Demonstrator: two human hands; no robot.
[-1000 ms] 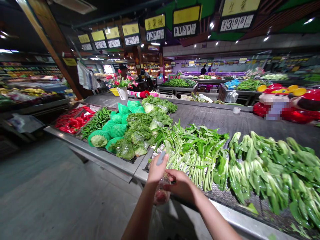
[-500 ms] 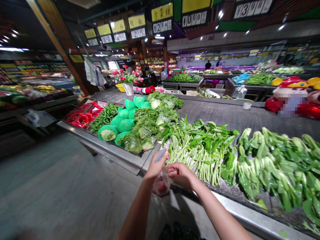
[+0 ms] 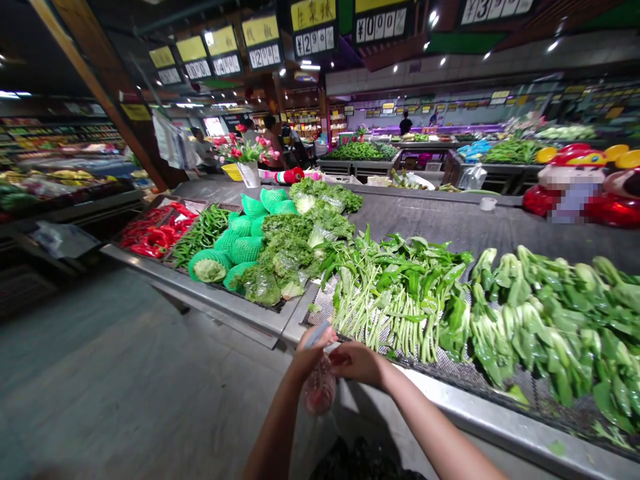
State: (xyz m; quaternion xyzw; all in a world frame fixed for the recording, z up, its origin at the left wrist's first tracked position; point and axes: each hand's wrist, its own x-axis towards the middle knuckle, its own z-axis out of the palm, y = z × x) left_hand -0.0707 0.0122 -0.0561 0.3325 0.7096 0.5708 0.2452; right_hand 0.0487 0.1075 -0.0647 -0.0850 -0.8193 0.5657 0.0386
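Note:
Below the front edge of the vegetable stand hangs a clear plastic bag [image 3: 319,392] with something reddish inside; its exact contents are blurred. My left hand [image 3: 309,357] is closed around the gathered top of the bag. A flat grey strip [image 3: 319,333] sticks up along that hand's thumb side; I cannot make out what it is. From the right, my right hand [image 3: 357,363] has its fingers bent in at the bag's neck, closed against it, with the fingertips partly hidden. Just beyond both hands lie long-stemmed leafy greens [image 3: 395,293] on a perforated mat.
The metal front rail [image 3: 450,400] runs along the stand's near edge. Leaf lettuce [image 3: 300,247], green-netted heads [image 3: 245,247], green peppers [image 3: 205,230] and red peppers [image 3: 155,240] lie to the left, bok choy [image 3: 530,320] to the right. Price signs [image 3: 314,33] hang overhead.
Both hands and the bag sit slightly lower in the view. My right hand has drawn closer to my left at the bag's neck. The scene has shifted a little left.

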